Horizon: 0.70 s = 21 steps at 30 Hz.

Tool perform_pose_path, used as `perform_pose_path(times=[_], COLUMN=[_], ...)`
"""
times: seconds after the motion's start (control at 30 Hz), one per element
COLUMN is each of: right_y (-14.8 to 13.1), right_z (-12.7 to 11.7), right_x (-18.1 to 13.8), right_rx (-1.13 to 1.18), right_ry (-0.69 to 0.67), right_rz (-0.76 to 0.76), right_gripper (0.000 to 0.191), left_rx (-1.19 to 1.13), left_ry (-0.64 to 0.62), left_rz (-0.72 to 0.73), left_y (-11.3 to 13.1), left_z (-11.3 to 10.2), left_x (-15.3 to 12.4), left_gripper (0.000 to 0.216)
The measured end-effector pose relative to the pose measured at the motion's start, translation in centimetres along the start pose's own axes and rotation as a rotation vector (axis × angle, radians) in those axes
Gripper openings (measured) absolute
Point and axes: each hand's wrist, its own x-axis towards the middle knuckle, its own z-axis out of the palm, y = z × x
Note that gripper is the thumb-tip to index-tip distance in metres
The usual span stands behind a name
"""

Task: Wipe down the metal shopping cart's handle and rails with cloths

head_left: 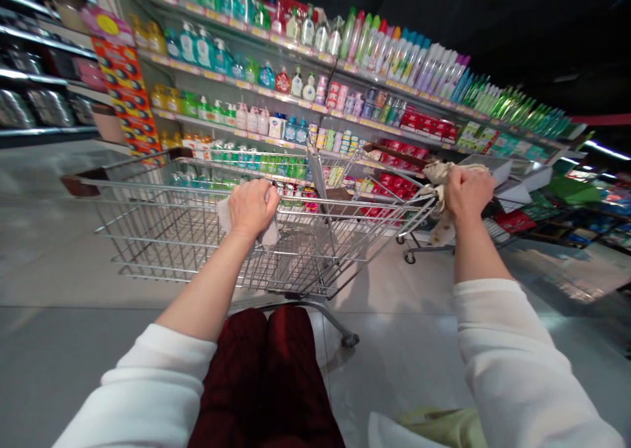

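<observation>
A metal shopping cart (162, 195) stands sideways in front of me. My left hand (252, 206) is closed around its near top rail, with a pale cloth (270, 232) pressed between palm and wire. Past the cart's right end, by the handle, my right hand (468, 190) is closed on a beige patterned cloth (442, 230). Part of that cloth bunches over the handle end; the handle itself is mostly hidden by cloth and fingers. Inside the cart, a folding grey flap (317, 175) stands tilted near the handle.
Shelves (290, 41) of bottles run behind the cart. An orange display strip (123, 93) hangs at the left. A second cart's wheel (409, 257) and several white boxes (513, 195) are at the right. Light green fabric (438, 427) shows at the bottom edge.
</observation>
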Motion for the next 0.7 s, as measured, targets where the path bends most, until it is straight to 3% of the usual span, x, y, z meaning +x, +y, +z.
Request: perform_pose_path(times=[0.13,0.47,0.6,0.7], right_y=[-2.5,-4.3,-9.3,-14.3], right_z=[0.9,2.5,1.9,0.8], right_x=[-2.7,-5.1,-8.4,-10.6], right_rx=[0.077,0.220,0.217,0.232], right_ry=[0.172,0.304,0.160,0.087], right_rz=[0.031,0.047,-0.188,-0.169], right_gripper=[0.035,0.035,0.039,0.048], left_rx=[0.018,0.026,0.000,-0.006], left_ry=[0.001,0.018,0.013,0.001], left_rz=[-0.001,-0.010,-0.021,-0.029], left_y=[0.0,0.2,0.3,0.3], left_z=[0.0,0.0,0.2,0.3], left_x=[0.0,-0.1,-0.1,-0.1], left_gripper=[0.024,0.022,0.021,0.021])
